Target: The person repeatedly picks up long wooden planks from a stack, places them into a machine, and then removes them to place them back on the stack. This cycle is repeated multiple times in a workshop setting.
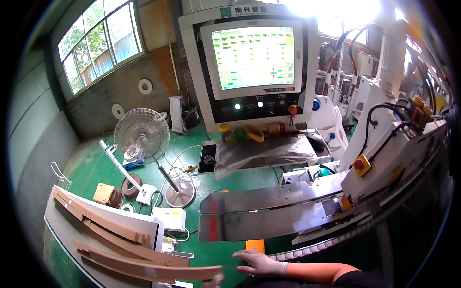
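My right hand (259,262), in a pale glove, reaches in from the lower right with its fingers apart and nothing in them. Just beyond it is an orange block (255,246), partly covered by the hand. At the bottom edge, my left hand (215,279) is closed around the right end of a long, thin brown board (149,272); this hand is small in view and partly cut off. The board stretches left over a pale grey table (60,225). More brown strips (103,222) lie on that table, roughly side by side.
Ahead stands a control console (254,57) with a lit screen; plastic-covered items (264,151) lie on its shelf. Metal machine plates (259,225) extend rightward to a white machine with a red stop button (358,164). A floor fan (142,137), edging rolls (131,186) and cables stand left.
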Demonstrator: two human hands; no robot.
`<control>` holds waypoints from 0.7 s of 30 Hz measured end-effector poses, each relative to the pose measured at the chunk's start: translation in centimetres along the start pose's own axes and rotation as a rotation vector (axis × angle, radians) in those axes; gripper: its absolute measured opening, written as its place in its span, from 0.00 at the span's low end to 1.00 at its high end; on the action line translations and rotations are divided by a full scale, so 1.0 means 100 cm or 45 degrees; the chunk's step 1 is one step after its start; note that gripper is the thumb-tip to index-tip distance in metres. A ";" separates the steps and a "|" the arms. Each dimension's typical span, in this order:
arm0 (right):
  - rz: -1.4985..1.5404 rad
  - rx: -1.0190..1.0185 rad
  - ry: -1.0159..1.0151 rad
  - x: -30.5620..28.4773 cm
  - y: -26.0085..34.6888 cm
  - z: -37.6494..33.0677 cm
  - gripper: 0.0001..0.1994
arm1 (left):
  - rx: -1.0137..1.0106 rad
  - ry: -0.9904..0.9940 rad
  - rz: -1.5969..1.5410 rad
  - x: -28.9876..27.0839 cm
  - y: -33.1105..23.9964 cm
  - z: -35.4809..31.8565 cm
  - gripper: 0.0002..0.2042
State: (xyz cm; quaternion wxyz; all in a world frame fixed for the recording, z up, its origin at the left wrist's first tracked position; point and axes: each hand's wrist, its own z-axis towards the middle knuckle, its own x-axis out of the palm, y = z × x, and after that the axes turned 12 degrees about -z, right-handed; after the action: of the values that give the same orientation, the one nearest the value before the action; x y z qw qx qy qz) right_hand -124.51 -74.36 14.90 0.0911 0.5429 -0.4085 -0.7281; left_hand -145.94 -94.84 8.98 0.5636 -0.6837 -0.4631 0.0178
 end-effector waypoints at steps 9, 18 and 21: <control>0.298 0.543 -0.156 -0.046 -0.015 -0.044 0.23 | -0.328 1.091 0.659 0.149 0.008 0.058 0.21; 0.830 1.566 -0.196 0.012 -0.027 -0.340 0.24 | -0.402 0.538 -0.422 0.191 0.074 0.122 0.19; 0.549 1.576 -0.248 0.039 -0.002 -0.359 0.19 | -0.547 0.951 0.051 0.222 0.121 0.096 0.21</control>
State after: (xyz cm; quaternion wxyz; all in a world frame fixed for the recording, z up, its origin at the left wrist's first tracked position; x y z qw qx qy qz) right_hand -94.93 -94.27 9.23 -0.1312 0.3328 -0.8574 -0.3700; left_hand -131.12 -72.27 7.05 0.5370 -0.7539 -0.2073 -0.3167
